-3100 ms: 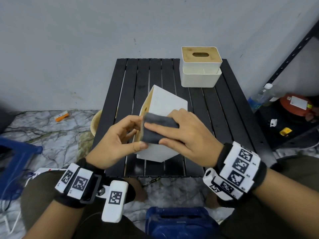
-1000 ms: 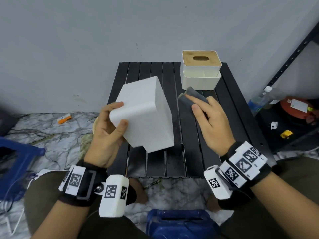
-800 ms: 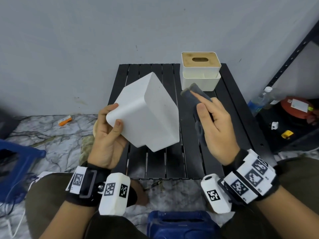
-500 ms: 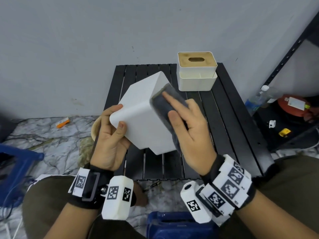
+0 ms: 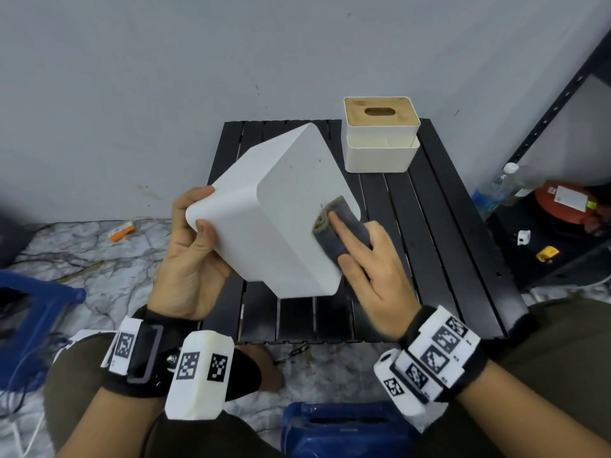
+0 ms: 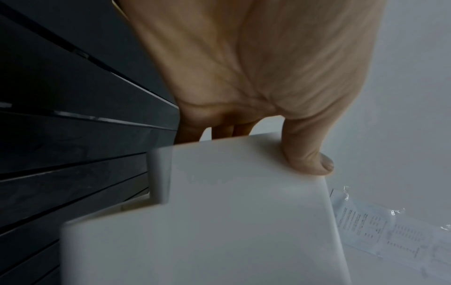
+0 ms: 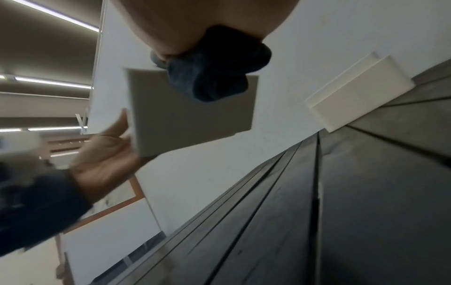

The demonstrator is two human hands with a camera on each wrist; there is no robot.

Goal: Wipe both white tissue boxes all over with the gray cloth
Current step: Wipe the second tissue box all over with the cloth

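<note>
My left hand (image 5: 198,213) grips one white tissue box (image 5: 281,206) by its left corner and holds it tilted above the black slatted table (image 5: 446,242). The thumb (image 6: 307,154) lies on the box's face (image 6: 231,221), with the fingers behind it. My right hand (image 5: 339,239) holds the folded gray cloth (image 5: 327,242) and presses it on the box's broad face near its right edge. From the right wrist, the cloth (image 7: 214,73) bunches under my palm against the box (image 7: 190,119). The second white box (image 5: 380,153), with a wooden slotted lid (image 5: 378,112), stands at the table's back right.
The wall runs close behind the table. A black shelf to the right carries a plastic bottle (image 5: 492,190) and a red object (image 5: 568,203). A blue container (image 5: 347,428) sits between my knees and another blue item (image 5: 29,312) on the floor at left.
My right hand carried the cloth from beside the box onto its face and slid it toward the right edge. My left hand lifted the box and turned its broad face toward me.
</note>
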